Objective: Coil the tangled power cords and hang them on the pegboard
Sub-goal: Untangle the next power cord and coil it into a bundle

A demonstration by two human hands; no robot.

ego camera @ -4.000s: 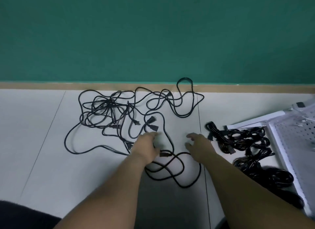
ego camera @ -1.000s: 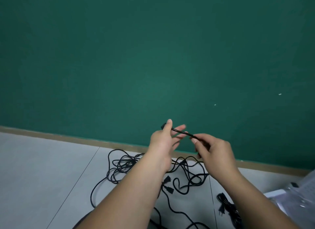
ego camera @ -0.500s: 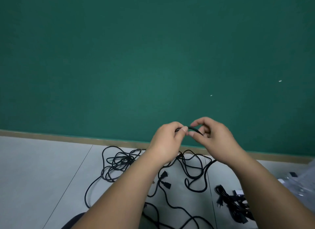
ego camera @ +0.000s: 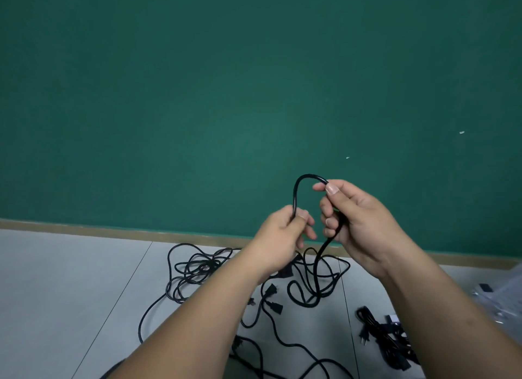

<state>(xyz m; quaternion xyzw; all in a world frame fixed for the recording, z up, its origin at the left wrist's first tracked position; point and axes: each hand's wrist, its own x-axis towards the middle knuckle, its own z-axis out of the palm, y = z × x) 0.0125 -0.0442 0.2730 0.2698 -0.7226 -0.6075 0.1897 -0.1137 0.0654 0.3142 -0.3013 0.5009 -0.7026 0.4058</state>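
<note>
Black power cord (ego camera: 295, 193) is up in the air in front of the green wall (ego camera: 226, 96), bent into a narrow upside-down U btwn both hands. Top of the arch points up, legs run approx vertical. Left leg drops into the left hand (ego camera: 282, 237), which pinches it w/ thumb against curled fingers. Right end of the arch goes in under the thumb tip & index of the right hand (ego camera: 356, 220). Same cord then passes down thru that hand's curled lower fingers, comes out below them and hangs slanting down-left to the floor (ego camera: 70, 294), where it joins loose loops. Both hands are closed on the cord, close together but not touching, right a bit higher.

Tangle of cords (ego camera: 197, 268) lies on the grey floor tiles beyond and under the forearms, near the tan baseboard (ego camera: 84, 228). A couple of plugs (ego camera: 271, 289) lie btwn the forearms. Bundle of coiled cords (ego camera: 387, 339) sits on the floor lower right, apart from the tangle. Pale blurred item (ego camera: 505, 299) at far right edge, can't tell what it is.
</note>
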